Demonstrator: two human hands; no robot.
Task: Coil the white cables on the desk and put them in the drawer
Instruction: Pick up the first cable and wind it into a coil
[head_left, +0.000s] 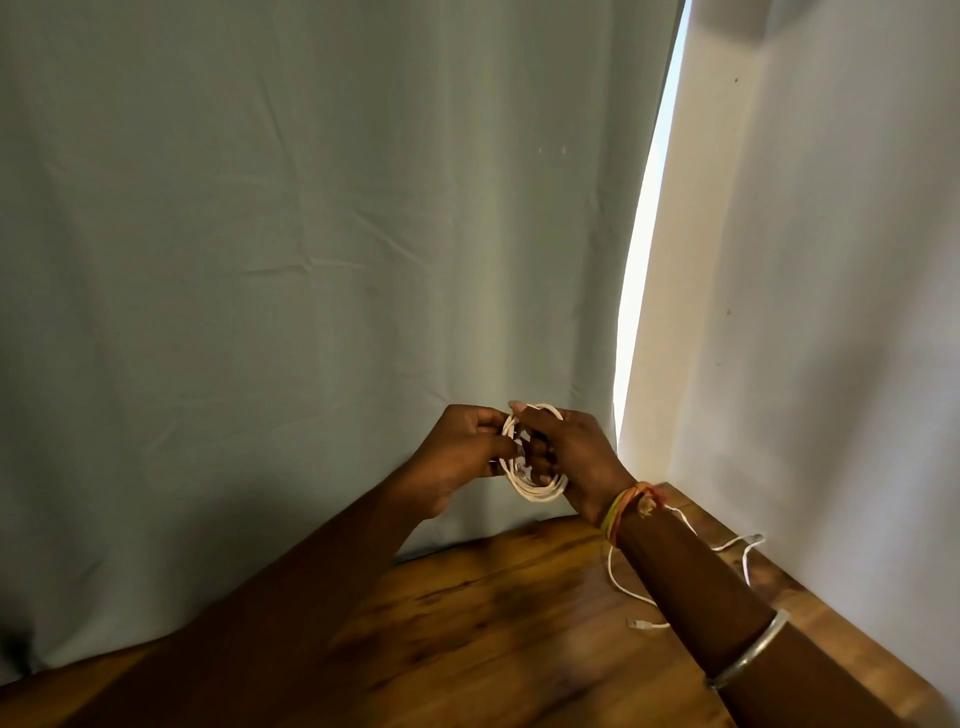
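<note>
Now both hands are raised together above the far edge of the brown wooden surface, and between them they hold a small coil of thin white cable clear of the wood. The left hand has its fingers curled in, and it pinches the left side of the coil between thumb and fingertips. The right hand grips the right side; its thumb lies over the top of the loops and its fingers are curled around them, so only the upper arc and the lower arc of the coil show. The loops lie close together, roughly upright, facing the person. Where the cable's ends sit inside the coil cannot be told.

A second, loose white cable lies uncoiled on the surface at the right, near the corner. It runs under the right forearm, with one small plug end showing just beside the arm on the near side and another bend showing beyond the arm, close to the white wall.

The right wrist wears a bundle of yellow and orange thread bands, and a plain silver metal bangle sits farther up that forearm. Behind the hands hangs a creased grey-green fabric curtain, with a bright strip of daylight between its edge and the wall.
</note>
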